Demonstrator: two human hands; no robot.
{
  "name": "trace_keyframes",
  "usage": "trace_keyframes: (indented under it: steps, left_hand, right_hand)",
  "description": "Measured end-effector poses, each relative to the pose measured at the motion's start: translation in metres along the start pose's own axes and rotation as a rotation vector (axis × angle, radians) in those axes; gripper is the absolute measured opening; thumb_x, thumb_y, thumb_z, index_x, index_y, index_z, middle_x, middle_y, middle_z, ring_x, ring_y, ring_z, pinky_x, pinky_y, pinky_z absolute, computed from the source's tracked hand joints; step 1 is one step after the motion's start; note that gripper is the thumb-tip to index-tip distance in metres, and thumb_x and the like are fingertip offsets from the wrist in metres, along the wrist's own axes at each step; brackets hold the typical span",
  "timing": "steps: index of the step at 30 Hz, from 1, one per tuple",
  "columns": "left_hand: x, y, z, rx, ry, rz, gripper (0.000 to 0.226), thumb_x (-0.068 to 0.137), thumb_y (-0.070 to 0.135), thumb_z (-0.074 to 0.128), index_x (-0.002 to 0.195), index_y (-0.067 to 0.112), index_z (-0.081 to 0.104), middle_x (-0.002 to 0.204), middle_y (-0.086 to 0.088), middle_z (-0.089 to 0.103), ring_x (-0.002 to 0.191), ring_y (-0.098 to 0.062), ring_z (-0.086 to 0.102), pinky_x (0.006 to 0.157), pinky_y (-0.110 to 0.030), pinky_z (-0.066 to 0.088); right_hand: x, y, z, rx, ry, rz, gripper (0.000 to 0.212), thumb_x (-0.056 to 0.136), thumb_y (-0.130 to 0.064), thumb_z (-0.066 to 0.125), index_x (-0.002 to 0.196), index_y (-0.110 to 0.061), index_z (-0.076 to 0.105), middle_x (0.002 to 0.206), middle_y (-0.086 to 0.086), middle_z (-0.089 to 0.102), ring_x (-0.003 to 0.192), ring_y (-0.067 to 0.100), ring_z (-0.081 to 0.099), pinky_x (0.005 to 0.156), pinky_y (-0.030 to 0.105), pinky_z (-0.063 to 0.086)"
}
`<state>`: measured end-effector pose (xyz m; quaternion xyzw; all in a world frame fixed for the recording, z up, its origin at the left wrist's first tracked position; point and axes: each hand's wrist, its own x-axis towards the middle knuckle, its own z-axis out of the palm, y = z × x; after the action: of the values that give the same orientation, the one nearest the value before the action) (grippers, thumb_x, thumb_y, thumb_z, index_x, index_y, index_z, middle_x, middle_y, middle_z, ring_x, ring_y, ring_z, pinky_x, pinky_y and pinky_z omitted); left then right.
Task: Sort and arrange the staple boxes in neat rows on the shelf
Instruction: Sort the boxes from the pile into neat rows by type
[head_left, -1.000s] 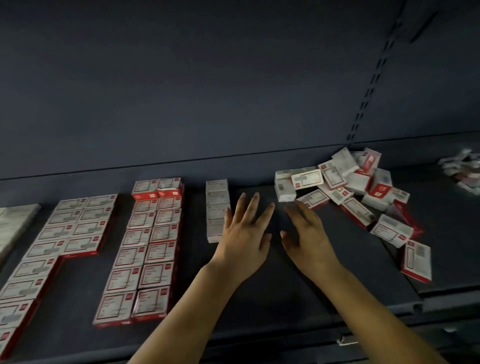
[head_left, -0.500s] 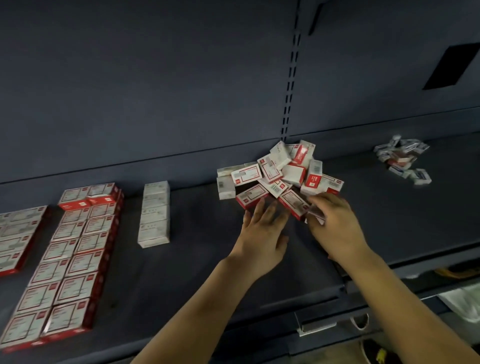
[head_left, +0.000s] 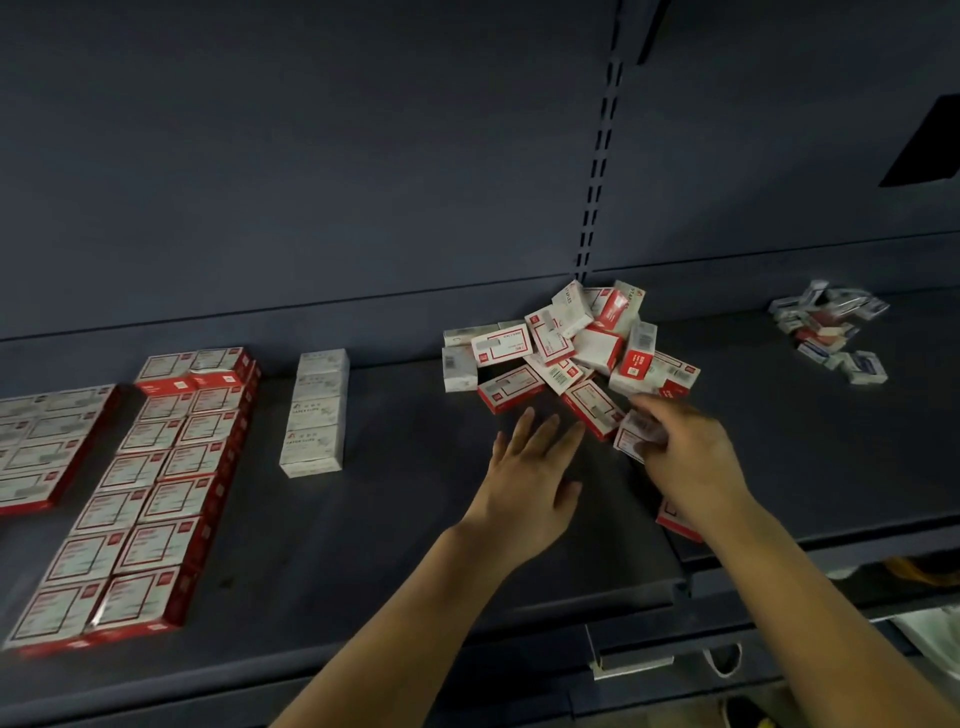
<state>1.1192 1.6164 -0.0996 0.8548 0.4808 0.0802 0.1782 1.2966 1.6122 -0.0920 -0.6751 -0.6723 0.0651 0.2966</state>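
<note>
Staple boxes (head_left: 571, 353) lie jumbled in a heap at the back of the dark shelf (head_left: 395, 519), pointing every which way, some tipped on edge. The right hand (head_left: 685, 457) curls round one box (head_left: 631, 441) at the heap's near edge, its long axis slanting. The left hand (head_left: 530, 478) is flat, fingers straight, just short of the heap. Well to the left, red-and-white rows (head_left: 156, 493) run front to back, beside a white column (head_left: 315, 410). Far right sits a smaller pile (head_left: 831, 332).
</note>
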Motion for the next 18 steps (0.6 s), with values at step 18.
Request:
trace_keyframes:
  steps: [18]
  left_hand:
    - [-0.039,-0.052,-0.025,-0.049,0.149,-0.116,0.059,0.098,0.032,0.041,0.149,0.027,0.011,0.157,0.006,0.007,0.143,-0.015,-0.011,0.118,-0.04,0.002]
  right_hand:
    - [0.008,-0.074,0.013,0.85,-0.023,0.267,0.041,0.078,0.0,0.068,0.111,-0.022,0.058,0.091,-0.013,0.063,0.076,-0.013,0.062,0.061,0.004,0.045]
